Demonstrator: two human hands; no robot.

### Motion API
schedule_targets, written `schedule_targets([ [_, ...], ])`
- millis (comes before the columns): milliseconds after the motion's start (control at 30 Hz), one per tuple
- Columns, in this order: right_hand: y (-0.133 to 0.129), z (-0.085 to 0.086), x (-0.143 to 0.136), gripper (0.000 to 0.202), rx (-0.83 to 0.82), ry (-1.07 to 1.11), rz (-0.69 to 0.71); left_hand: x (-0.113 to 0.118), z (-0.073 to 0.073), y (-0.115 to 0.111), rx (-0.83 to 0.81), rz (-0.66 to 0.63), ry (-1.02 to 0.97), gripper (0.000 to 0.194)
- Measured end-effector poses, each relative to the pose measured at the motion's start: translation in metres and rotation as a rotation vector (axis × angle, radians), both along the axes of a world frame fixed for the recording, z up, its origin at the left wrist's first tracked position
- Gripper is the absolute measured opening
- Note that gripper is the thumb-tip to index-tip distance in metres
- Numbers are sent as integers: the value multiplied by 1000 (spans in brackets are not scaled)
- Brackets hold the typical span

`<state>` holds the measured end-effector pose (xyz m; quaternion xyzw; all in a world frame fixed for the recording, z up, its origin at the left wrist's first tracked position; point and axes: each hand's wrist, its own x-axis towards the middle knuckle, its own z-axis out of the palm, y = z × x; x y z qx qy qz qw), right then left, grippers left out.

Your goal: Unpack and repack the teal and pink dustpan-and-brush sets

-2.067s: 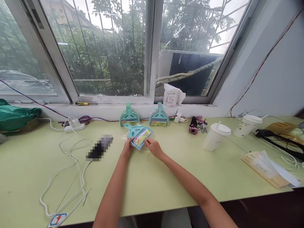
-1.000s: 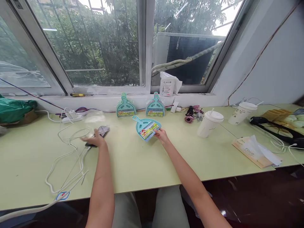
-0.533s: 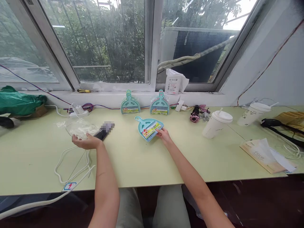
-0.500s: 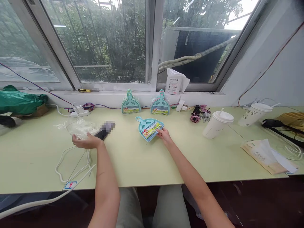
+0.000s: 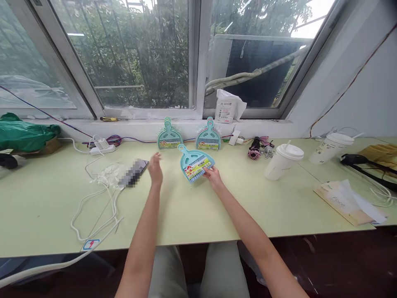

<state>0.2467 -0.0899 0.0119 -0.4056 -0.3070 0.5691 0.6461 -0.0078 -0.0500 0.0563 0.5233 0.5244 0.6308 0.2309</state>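
While the right hand grips the lower right corner of a turquoise plastic dustpan between thumb and fingers, the left hand is raised to its left, loosely open with the fingers slightly curled and nothing visible in it. The dustpan is over the middle of the pale yellow-green tabletop, tilted, its looped handle pointing to the upper left; whether its underside touches the surface cannot be told. A blue-bristled brush and a bright yellow printed label lie across its front. Just behind, two upright stacks of similar wrapped sets, a left stack and a right stack, stand side by side near the white wall. Left of the left hand, a crumpled clear plastic wrapper lies beside a dark, partly pixelated phone.
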Motion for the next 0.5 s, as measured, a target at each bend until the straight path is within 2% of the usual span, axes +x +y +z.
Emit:
schedule_targets([
  [33, 0, 1, 0, 29, 24, -14, 10, 19, -2, 1, -174, -165, -134, 51],
  [100, 0, 4, 2, 31, 61, -63, 21, 50, -11, 1, -448, -438, -240, 54],
  [167, 0, 6, 5, 29, 54, -119, 43, 67, -22, -1, -528, -533, -293, 53],
  [233, -1, 7, 8, 22, -20, -181, 138, 71, -33, 0, -465, -482, -330, 46],
  [367, -1, 7, 9, 14, -207, -294, 387, 60, -48, 9, -306, -286, -314, 36],
  [433, 1, 7, 14, 11, -227, -289, 330, 53, -51, 13, -301, -234, -289, 36],
  [500, 5, 7, 28, 10, -195, -215, 89, 48, -53, 17, -309, -184, -276, 37],
])
